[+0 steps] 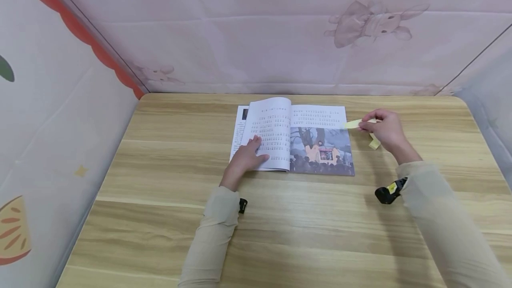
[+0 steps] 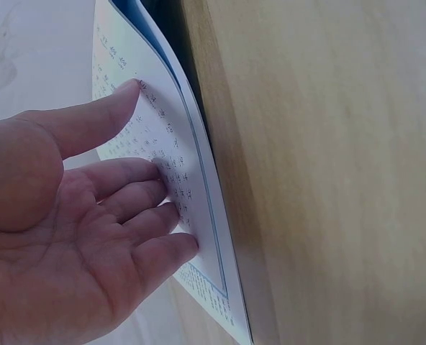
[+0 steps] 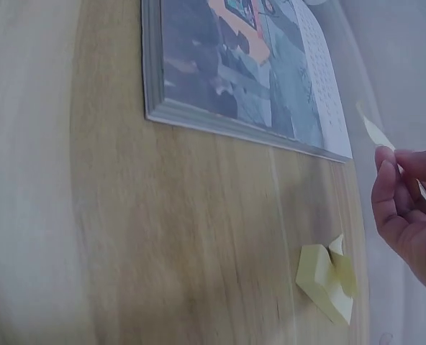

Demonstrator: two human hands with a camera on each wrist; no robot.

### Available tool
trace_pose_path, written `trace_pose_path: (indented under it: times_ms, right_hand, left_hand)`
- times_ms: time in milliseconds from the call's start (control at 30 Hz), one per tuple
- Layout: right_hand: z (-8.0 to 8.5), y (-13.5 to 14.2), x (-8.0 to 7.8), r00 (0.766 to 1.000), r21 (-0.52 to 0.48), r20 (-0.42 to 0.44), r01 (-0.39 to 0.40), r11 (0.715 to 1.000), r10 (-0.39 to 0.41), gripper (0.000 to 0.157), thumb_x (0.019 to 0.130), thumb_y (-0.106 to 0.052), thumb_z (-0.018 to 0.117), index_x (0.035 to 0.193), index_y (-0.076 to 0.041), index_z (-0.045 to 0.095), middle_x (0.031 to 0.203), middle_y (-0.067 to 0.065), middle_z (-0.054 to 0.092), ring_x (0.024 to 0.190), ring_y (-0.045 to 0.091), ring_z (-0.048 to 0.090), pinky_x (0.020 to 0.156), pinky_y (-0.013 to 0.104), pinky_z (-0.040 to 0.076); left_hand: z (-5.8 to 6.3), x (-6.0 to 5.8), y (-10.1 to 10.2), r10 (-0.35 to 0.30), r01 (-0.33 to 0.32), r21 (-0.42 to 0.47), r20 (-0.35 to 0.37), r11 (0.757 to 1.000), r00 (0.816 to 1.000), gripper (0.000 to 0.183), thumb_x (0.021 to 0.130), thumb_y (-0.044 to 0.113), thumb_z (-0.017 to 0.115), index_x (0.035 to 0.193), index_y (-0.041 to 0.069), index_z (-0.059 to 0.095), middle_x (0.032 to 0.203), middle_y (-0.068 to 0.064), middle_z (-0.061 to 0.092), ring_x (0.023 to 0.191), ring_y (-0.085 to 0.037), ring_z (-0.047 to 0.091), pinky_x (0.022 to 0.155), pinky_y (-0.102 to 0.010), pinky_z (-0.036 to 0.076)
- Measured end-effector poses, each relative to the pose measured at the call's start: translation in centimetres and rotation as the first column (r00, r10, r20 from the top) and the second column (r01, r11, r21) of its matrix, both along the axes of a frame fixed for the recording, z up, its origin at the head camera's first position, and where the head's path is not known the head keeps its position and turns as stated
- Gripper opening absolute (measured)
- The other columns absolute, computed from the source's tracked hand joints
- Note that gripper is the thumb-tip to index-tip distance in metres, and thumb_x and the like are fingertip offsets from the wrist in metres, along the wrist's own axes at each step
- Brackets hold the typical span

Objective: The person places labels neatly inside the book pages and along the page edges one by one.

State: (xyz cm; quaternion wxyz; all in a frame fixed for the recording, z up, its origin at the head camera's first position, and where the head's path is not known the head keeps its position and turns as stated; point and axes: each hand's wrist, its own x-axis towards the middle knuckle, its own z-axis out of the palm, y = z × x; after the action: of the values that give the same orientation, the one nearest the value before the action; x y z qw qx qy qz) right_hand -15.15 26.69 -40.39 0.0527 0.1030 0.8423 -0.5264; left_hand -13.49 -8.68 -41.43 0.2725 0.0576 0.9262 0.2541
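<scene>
An open book lies on the table, printed text on its left page and an illustration below text on its right page. My left hand rests on the left page, fingers spread loosely; the left wrist view shows the fingertips against the text. Beyond the book's right edge, my right hand pinches a pale yellow sticky note between thumb and fingers. Its free end points left and overlaps the right page's edge in the head view. Below that hand sits a yellow sticky note pad with a lifted sheet.
The wooden table reaches back to a pink wall with rabbit pictures. A white side wall stands at the left. Black wrist cameras, one of them the right wrist camera, are strapped at both sleeves.
</scene>
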Motion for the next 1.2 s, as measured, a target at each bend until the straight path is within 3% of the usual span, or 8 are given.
trace_pose_path:
  times_ms: [100,233,333,467,867,1100,1200]
  right_hand:
    - [-0.1,-0.4,-0.1,1.000,-0.018,0.009,0.008,1.000,-0.008,0.014,0.083,0.003,0.063,0.091,0.009,0.054,0.084,0.003,0.054,0.066,0.005,0.064,0.064,0.022,0.054]
    - [-0.3,-0.9,-0.3,1.000,-0.070,0.029,0.002,0.998,0.000,0.018,0.084,0.008,0.058,0.098,0.016,0.051,0.104,0.016,0.049,0.067,0.005,0.064,0.068,0.022,0.054]
    - [-0.6,-1.0,-0.4,0.999,-0.053,0.051,-0.007,0.999,0.009,0.023,0.086,0.005,0.057,0.106,0.017,0.053,0.111,0.023,0.049,0.069,0.005,0.064,0.066,0.021,0.053]
    - [-1.0,-0.9,-0.6,0.997,-0.003,0.075,-0.006,1.000,0.006,0.024,0.089,0.001,0.054,0.109,0.014,0.056,0.098,0.019,0.059,0.071,0.008,0.064,0.065,0.023,0.054]
    - [-0.3,-0.7,-0.9,0.991,0.000,0.131,-0.009,1.000,0.009,0.030,0.093,-0.002,0.044,0.118,0.011,0.053,0.114,0.025,0.053,0.077,0.007,0.062,0.072,0.024,0.052]
    - [0.0,-0.5,-1.2,0.997,-0.062,0.064,-0.036,0.997,0.040,0.028,0.093,0.003,0.041,0.114,0.018,0.050,0.114,0.031,0.050,0.075,0.008,0.063,0.071,0.023,0.052]
    - [0.1,-0.4,-1.4,0.996,-0.052,0.076,-0.036,0.998,0.040,0.028,0.094,0.001,0.040,0.114,0.017,0.051,0.115,0.029,0.050,0.078,0.011,0.063,0.075,0.025,0.052]
  left_hand:
    - [0.0,0.1,0.0,0.003,-0.003,0.000,0.000,1.000,1.000,0.066,0.091,0.032,0.054,0.143,0.006,0.023,0.150,-0.003,0.012,0.138,-0.021,0.010,0.111,-0.036,0.012]
    - [-0.1,0.1,0.0,0.002,-0.002,0.001,-0.007,1.000,1.000,0.066,0.091,0.032,0.054,0.143,0.005,0.023,0.150,-0.003,0.012,0.138,-0.021,0.011,0.111,-0.035,0.012]
    - [-0.2,0.1,0.0,0.001,-0.001,0.002,-0.011,1.000,1.000,0.066,0.091,0.032,0.054,0.143,0.005,0.023,0.150,-0.003,0.012,0.138,-0.022,0.011,0.111,-0.035,0.012]
    - [-0.3,0.0,0.0,0.003,-0.003,0.004,-0.010,1.000,1.000,0.066,0.091,0.032,0.054,0.143,0.006,0.023,0.150,-0.003,0.011,0.138,-0.021,0.010,0.111,-0.034,0.011]
    - [-0.4,0.0,0.0,-0.001,0.001,0.005,-0.014,1.000,1.000,0.066,0.091,0.032,0.054,0.143,0.006,0.023,0.150,-0.003,0.012,0.137,-0.022,0.011,0.111,-0.035,0.012]
    - [-0.3,-0.1,0.0,-0.001,0.001,0.004,-0.011,1.000,1.000,0.066,0.091,0.032,0.054,0.143,0.006,0.023,0.150,-0.003,0.012,0.138,-0.021,0.011,0.111,-0.035,0.012]
    - [-0.3,-0.1,0.0,0.000,0.000,0.000,-0.011,1.000,1.000,0.066,0.091,0.033,0.054,0.143,0.006,0.023,0.150,-0.003,0.012,0.138,-0.021,0.011,0.111,-0.035,0.012]
